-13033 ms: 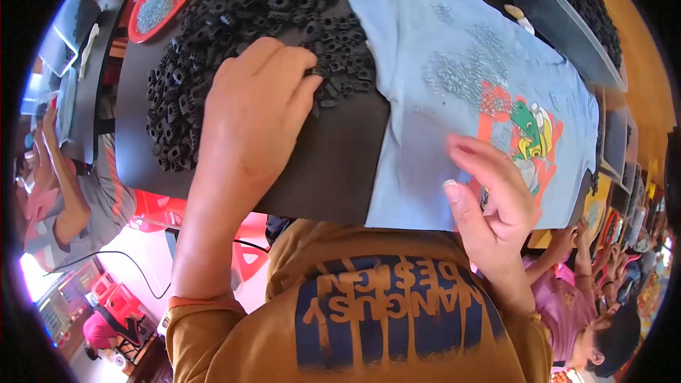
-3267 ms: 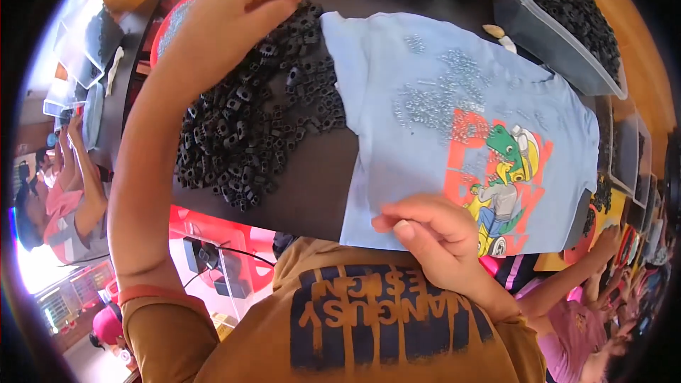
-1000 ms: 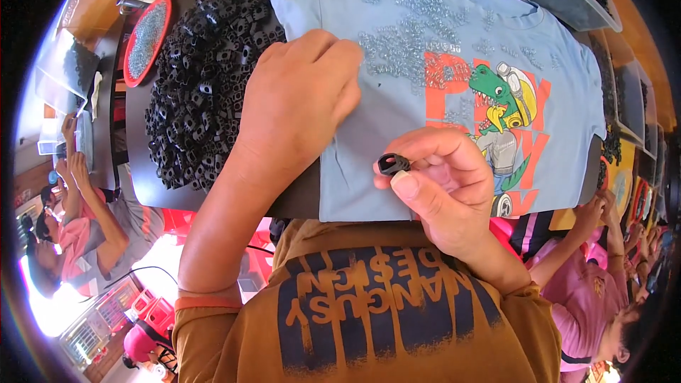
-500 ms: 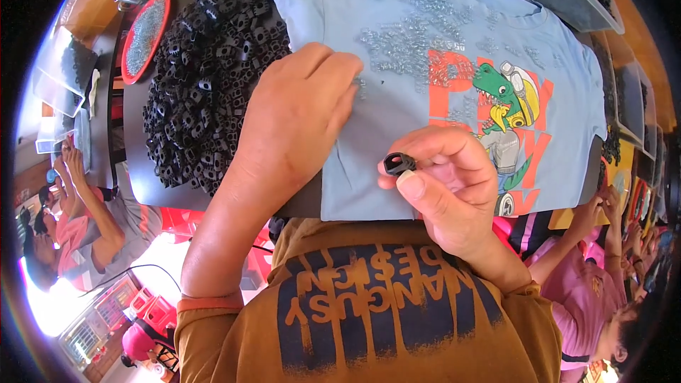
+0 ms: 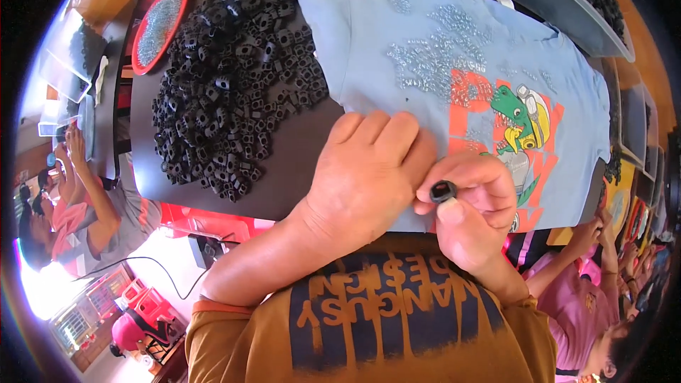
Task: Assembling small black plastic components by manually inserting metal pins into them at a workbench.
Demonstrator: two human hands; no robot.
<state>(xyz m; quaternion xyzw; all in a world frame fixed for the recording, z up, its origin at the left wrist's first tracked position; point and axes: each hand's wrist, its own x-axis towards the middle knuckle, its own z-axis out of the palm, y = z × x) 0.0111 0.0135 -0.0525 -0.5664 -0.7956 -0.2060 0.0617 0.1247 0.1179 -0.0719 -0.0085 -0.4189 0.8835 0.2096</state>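
Observation:
Between the thumb and fingers of my right hand is a small black hollow plastic piece, like a cord-lock body, its opening turned up. Right beside it, my left hand is closed, back upward; its fingertips and anything in them are hidden. Both hands are over the lower edge of a light blue T-shirt with a dinosaur print, spread on the table. Small silvery springs lie scattered across the shirt. Left of it is a big heap of similar black plastic pieces.
A red-rimmed plate of springs stands far left on the dark table. Clear plastic bins with black pieces are at the far right. Other people work on both sides; one in a pink shirt sits close at right.
My left hand has moved right and nearer, from the shirt's left part to beside my right hand. The black piece has turned slightly in my right hand. The view has shifted.

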